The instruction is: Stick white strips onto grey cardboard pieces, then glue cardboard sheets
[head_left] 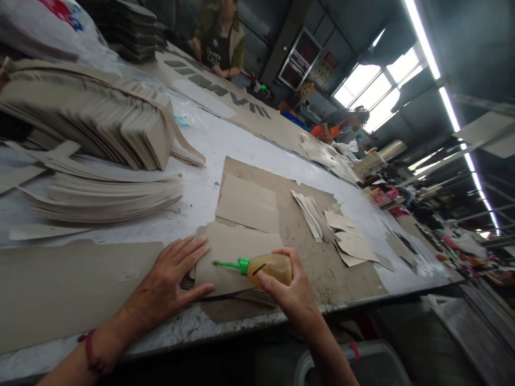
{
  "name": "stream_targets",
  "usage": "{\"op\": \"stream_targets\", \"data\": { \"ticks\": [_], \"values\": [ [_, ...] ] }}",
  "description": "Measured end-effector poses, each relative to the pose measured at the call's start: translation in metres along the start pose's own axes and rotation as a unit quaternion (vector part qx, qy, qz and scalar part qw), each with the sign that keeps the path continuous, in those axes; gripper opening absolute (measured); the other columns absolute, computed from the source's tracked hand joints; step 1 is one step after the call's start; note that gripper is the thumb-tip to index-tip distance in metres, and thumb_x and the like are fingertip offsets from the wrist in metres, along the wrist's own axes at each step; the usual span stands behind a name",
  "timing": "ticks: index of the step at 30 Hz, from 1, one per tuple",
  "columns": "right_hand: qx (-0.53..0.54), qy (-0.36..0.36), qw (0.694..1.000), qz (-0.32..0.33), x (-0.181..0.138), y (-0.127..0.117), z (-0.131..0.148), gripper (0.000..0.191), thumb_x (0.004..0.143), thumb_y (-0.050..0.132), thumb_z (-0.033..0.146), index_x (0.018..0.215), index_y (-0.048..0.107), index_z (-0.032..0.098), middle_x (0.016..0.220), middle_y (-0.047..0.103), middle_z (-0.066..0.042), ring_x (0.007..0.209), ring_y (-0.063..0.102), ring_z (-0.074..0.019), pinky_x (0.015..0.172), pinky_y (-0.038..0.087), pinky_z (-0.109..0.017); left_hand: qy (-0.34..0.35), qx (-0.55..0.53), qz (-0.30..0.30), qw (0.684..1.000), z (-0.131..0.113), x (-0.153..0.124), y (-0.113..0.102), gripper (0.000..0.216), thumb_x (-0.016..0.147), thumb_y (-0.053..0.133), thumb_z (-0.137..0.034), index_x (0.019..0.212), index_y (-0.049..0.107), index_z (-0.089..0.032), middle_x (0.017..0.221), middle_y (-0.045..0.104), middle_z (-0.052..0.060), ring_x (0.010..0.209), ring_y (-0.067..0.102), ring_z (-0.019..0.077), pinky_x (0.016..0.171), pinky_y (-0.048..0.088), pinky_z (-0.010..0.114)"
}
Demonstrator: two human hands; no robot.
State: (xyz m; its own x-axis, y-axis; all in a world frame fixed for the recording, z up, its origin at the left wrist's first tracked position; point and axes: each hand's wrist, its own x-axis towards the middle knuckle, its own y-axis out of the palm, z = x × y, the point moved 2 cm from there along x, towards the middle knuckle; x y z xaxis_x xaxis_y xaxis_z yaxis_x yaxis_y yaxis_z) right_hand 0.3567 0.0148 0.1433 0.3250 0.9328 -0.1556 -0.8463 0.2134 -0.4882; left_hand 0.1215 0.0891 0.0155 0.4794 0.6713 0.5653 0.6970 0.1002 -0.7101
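My right hand (295, 287) is wrapped round a glue bottle (271, 268), a plastic squeeze bottle of amber liquid. Its green nozzle points left, tilted slightly over a beige sheet (237, 244) that tops a small stack. Whether the nozzle tip touches the sheet I cannot tell. My left hand (173, 273) rests flat with fingers spread on the left edge of that stack. Just beyond it, another beige piece (247, 201) lies on a brown board (330, 279).
Left stand a bundle of upright card pieces (108, 118) and a pile of curved strips (112, 195). Cut pieces (348, 236) lie to the right. The white table's front edge (177, 335) is close to me. Across the table is a person in an apron (221, 51); another bends over farther right.
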Motion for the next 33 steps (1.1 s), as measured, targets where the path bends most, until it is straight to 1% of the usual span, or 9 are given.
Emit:
{"op": "stream_targets", "data": {
  "ticks": [2, 7, 12, 17, 21, 24, 26, 29, 33],
  "values": [
    [-0.010, 0.002, 1.000, -0.004, -0.002, 0.000, 0.003, 0.049, 0.068, 0.078, 0.042, 0.105, 0.051, 0.023, 0.079, 0.064, 0.001, 0.069, 0.060, -0.0184, 0.061, 0.051, -0.028, 0.000, -0.002, -0.004, 1.000, 0.000, -0.001, -0.001, 0.072, 0.084, 0.064, -0.060, 0.142, 0.043, -0.022, 0.145, 0.054, 0.011, 0.136, 0.047, 0.0317, 0.115, 0.036, 0.049],
    [-0.046, 0.005, 0.998, -0.044, -0.009, -0.005, 0.010, 0.047, 0.069, 0.076, 0.043, 0.104, 0.053, 0.023, 0.077, 0.062, 0.002, 0.068, 0.059, -0.0181, 0.062, 0.050, -0.028, 0.002, -0.005, -0.011, 1.000, -0.002, 0.000, -0.001, 0.071, 0.085, 0.063, -0.060, 0.141, 0.044, -0.021, 0.144, 0.054, 0.011, 0.135, 0.047, 0.0322, 0.114, 0.037, 0.049],
    [-0.070, 0.000, 0.995, -0.072, -0.006, -0.003, 0.012, 0.048, 0.068, 0.078, 0.045, 0.104, 0.053, 0.024, 0.080, 0.062, 0.001, 0.069, 0.058, -0.0197, 0.064, 0.049, -0.031, 0.003, -0.002, -0.015, 1.000, -0.004, 0.002, -0.001, 0.069, 0.087, 0.060, -0.060, 0.141, 0.044, -0.020, 0.143, 0.056, 0.013, 0.133, 0.049, 0.0327, 0.112, 0.038, 0.050],
    [-0.064, -0.006, 0.997, -0.043, -0.001, 0.006, 0.014, 0.047, 0.069, 0.078, 0.044, 0.103, 0.052, 0.025, 0.081, 0.062, 0.001, 0.072, 0.058, -0.0205, 0.065, 0.048, -0.031, 0.009, 0.004, -0.015, 1.000, -0.003, 0.002, -0.002, 0.070, 0.086, 0.060, -0.061, 0.141, 0.043, -0.021, 0.142, 0.056, 0.013, 0.131, 0.051, 0.0322, 0.111, 0.039, 0.049],
    [-0.043, -0.009, 0.999, -0.003, -0.006, 0.004, 0.014, 0.047, 0.070, 0.078, 0.044, 0.103, 0.052, 0.024, 0.081, 0.062, 0.001, 0.072, 0.058, -0.0192, 0.065, 0.049, -0.030, 0.010, 0.010, -0.013, 1.000, -0.003, 0.002, -0.003, 0.068, 0.087, 0.061, -0.059, 0.140, 0.045, -0.020, 0.141, 0.057, 0.013, 0.131, 0.050, 0.0324, 0.111, 0.038, 0.049],
    [0.024, 0.016, 1.000, 0.007, -0.015, -0.008, 0.008, 0.049, 0.070, 0.079, 0.044, 0.106, 0.052, 0.024, 0.076, 0.063, 0.002, 0.066, 0.056, -0.0169, 0.056, 0.046, -0.026, 0.016, 0.012, -0.013, 1.000, -0.003, 0.001, -0.002, 0.070, 0.086, 0.062, -0.059, 0.139, 0.045, -0.018, 0.141, 0.057, 0.013, 0.132, 0.050, 0.0332, 0.111, 0.038, 0.049],
    [0.068, 0.040, 0.997, -0.005, -0.022, -0.021, -0.001, 0.052, 0.069, 0.080, 0.046, 0.106, 0.051, 0.024, 0.074, 0.063, 0.003, 0.060, 0.054, -0.0156, 0.046, 0.040, -0.023, 0.018, 0.007, -0.016, 1.000, -0.002, 0.000, -0.002, 0.071, 0.086, 0.062, -0.059, 0.141, 0.044, -0.018, 0.142, 0.056, 0.014, 0.132, 0.050, 0.0333, 0.111, 0.037, 0.049],
    [0.098, 0.063, 0.991, -0.059, -0.030, -0.046, -0.017, 0.055, 0.067, 0.081, 0.049, 0.106, 0.051, 0.025, 0.072, 0.062, 0.003, 0.052, 0.049, -0.0134, 0.039, 0.033, -0.020, 0.016, -0.004, -0.019, 1.000, 0.001, -0.002, 0.000, 0.071, 0.086, 0.062, -0.058, 0.144, 0.041, -0.022, 0.143, 0.055, 0.012, 0.131, 0.050, 0.0334, 0.111, 0.038, 0.049],
    [0.064, 0.067, 0.983, -0.162, -0.036, -0.077, -0.035, 0.057, 0.066, 0.081, 0.050, 0.106, 0.052, 0.023, 0.074, 0.063, 0.002, 0.049, 0.049, -0.0121, 0.037, 0.036, -0.021, 0.026, -0.008, -0.018, 0.999, 0.006, -0.002, 0.003, 0.072, 0.086, 0.062, -0.054, 0.147, 0.036, -0.027, 0.141, 0.056, 0.012, 0.129, 0.052, 0.0350, 0.108, 0.040, 0.052]
  ]
}}
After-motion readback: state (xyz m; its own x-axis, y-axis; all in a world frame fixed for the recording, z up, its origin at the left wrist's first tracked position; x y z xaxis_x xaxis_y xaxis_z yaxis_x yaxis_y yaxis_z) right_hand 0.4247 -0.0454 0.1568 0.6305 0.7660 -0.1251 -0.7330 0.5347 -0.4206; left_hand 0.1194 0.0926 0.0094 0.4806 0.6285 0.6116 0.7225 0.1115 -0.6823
